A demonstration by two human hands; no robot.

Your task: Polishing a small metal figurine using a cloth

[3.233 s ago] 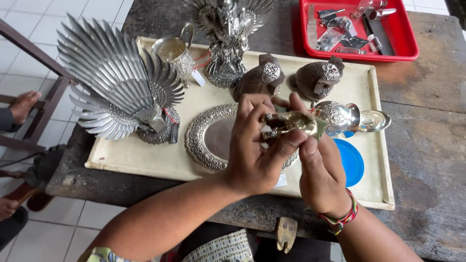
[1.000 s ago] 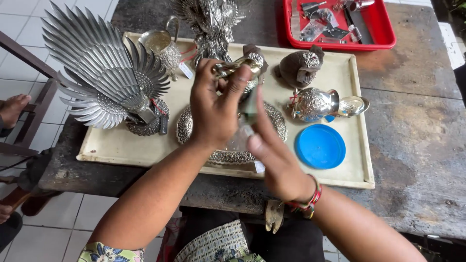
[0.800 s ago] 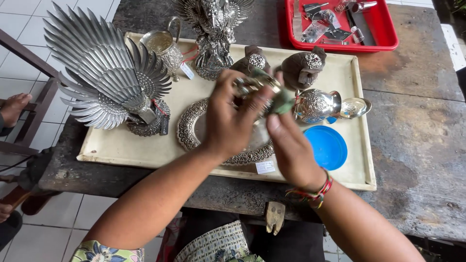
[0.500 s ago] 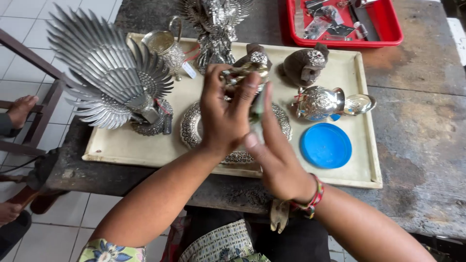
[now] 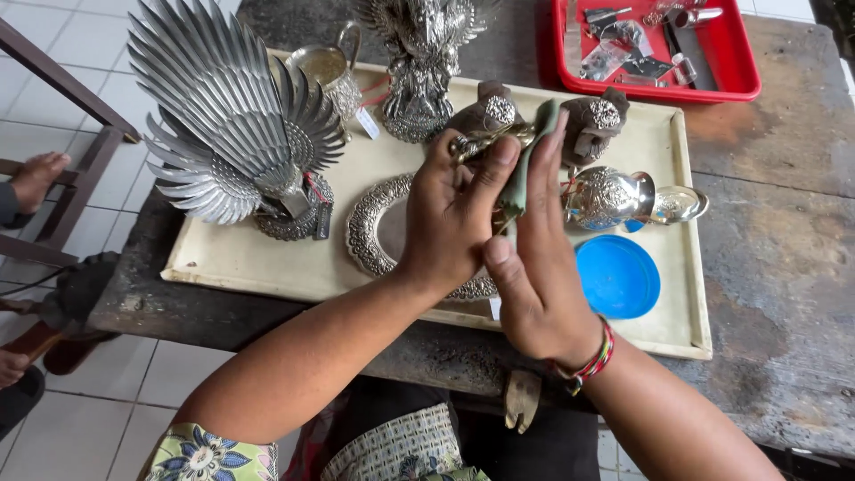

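Brass-coloured metal piece sits gripped in the fingers of the left hand, raised above the cream tray. Right hand presses a green cloth flat against that piece, fingers straight and together. Directly beneath lies an oval silver plate; a blue lid rests just right.

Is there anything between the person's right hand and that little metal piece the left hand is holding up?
Yes: a green cloth lies under the right hand, pressed against the small brassy ornament gripped by the left hand.
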